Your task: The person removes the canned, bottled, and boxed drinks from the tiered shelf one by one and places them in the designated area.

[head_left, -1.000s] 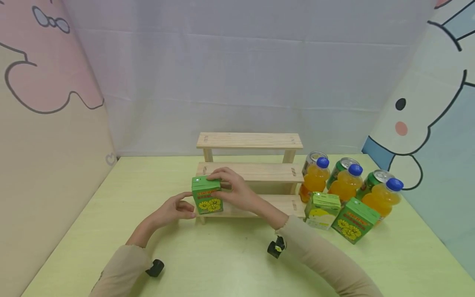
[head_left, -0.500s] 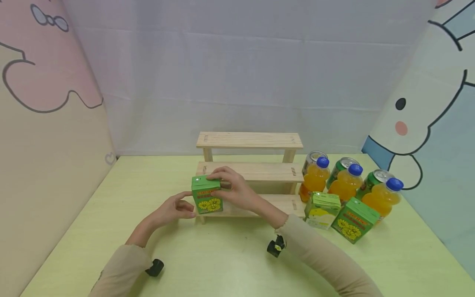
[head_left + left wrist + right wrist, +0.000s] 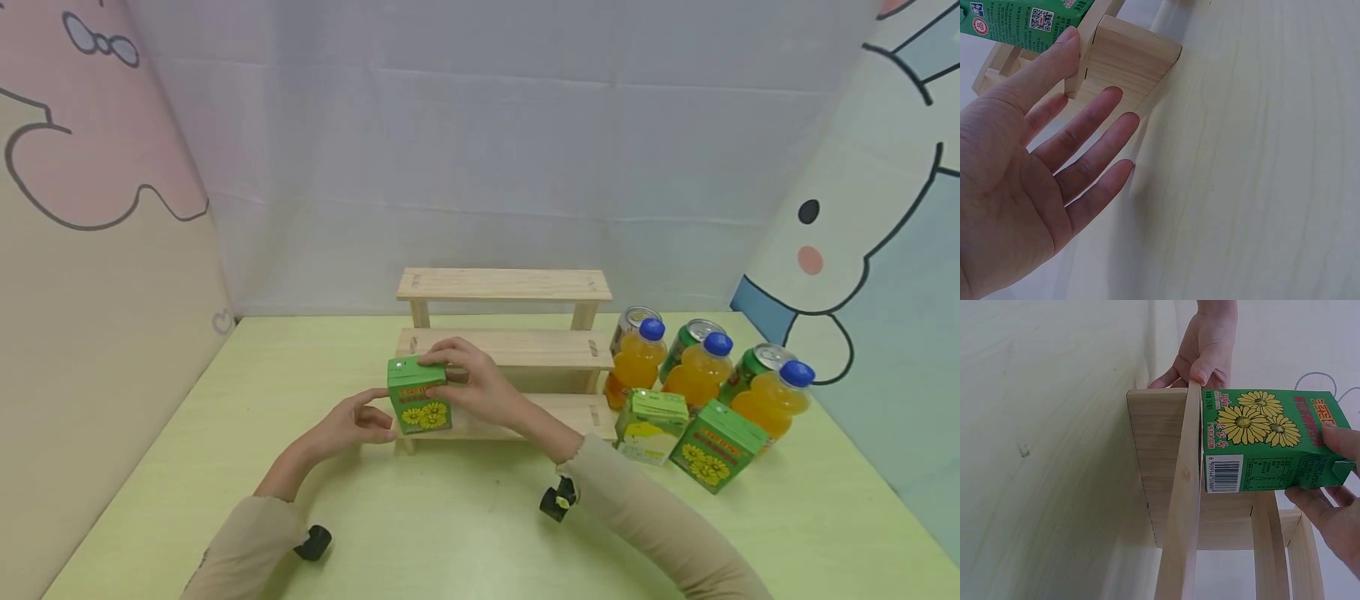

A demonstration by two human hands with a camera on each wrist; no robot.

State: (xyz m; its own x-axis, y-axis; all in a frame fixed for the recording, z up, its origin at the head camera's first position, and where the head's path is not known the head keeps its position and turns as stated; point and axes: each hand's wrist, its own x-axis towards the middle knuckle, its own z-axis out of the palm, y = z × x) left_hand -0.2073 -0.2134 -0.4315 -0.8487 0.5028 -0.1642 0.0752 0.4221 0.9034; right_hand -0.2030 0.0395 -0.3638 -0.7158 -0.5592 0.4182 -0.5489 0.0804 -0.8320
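Observation:
A green drink carton [image 3: 420, 396] with yellow flowers stands upright at the left end of the lowest step of a wooden three-step shelf [image 3: 540, 410]. My right hand [image 3: 480, 385] grips the carton near its top, thumb on the front and fingers over the upper edge; the right wrist view shows the carton's base [image 3: 1205, 440] at the board. At the shelf's left end is my left hand [image 3: 356, 427], its fingers spread and nearly straight. In the left wrist view the left thumb [image 3: 1063, 47] is right at the board's edge, close under the carton.
Right of the shelf stand two more drink cartons, one yellow-green [image 3: 651, 425] and one green [image 3: 718, 446]. Behind them are orange drink bottles [image 3: 701, 371] with blue caps and several cans [image 3: 693, 333]. A white cloth [image 3: 480, 167] hangs behind the table.

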